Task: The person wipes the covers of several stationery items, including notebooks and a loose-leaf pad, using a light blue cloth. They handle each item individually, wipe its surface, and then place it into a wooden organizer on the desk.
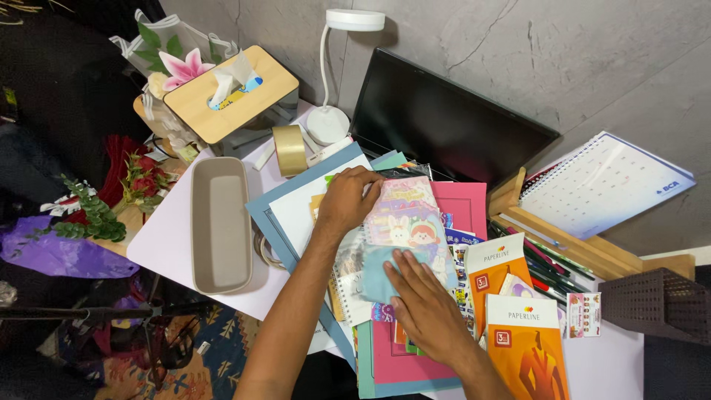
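clearly the sorting of a paper pile is in hand. left hand (346,201) lies palm-down, fingers curled at the top edge of a pastel cartoon notebook (409,221), pinning rather than clasping it. right hand (424,307) rests flat and open on a light blue cloth (379,272) just below that notebook, gripping nothing. beneath both lie pink folders (463,204); orange paper packs (527,344) sit beside the right wrist. lifting the notebook free would seem to need a proper pinch at its edge.

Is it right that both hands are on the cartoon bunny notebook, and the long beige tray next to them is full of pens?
Not quite. In the head view the beige tray is empty, not full of pens. The left hand and right hand do rest on the cartoon bunny notebook.
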